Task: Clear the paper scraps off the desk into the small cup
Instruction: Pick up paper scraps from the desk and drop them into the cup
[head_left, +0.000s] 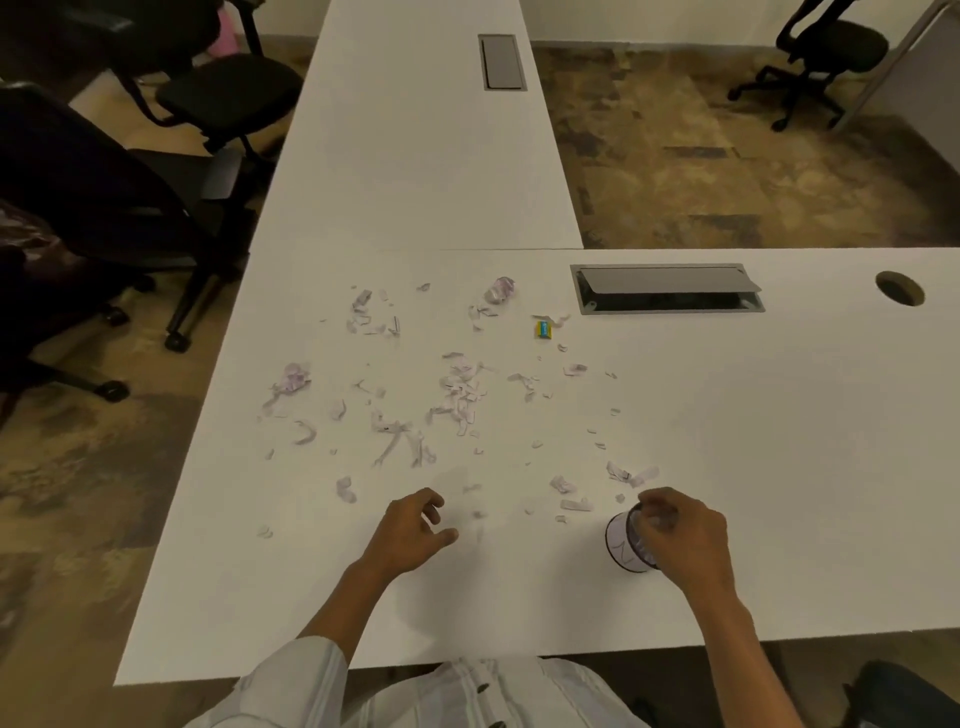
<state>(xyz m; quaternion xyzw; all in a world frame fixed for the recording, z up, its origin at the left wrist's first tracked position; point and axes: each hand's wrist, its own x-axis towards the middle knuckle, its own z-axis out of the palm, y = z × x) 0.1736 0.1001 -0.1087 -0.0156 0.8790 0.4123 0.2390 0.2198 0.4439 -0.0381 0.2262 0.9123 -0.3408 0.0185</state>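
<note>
Several pale purple paper scraps lie scattered over the white desk, with crumpled bits at the far middle and at the left. A small cup with a white wall and dark rim stands near the front right. My right hand is over the cup's mouth, fingers curled down at the rim; whether they hold scraps is hidden. My left hand hovers low over the desk with loosely curled fingers and holds nothing that I can see. Small scraps lie just right of it.
A small yellow and blue eraser-like block lies among the far scraps. An open cable hatch and a round cable hole sit in the desk at the back right. Black office chairs stand left of the desk.
</note>
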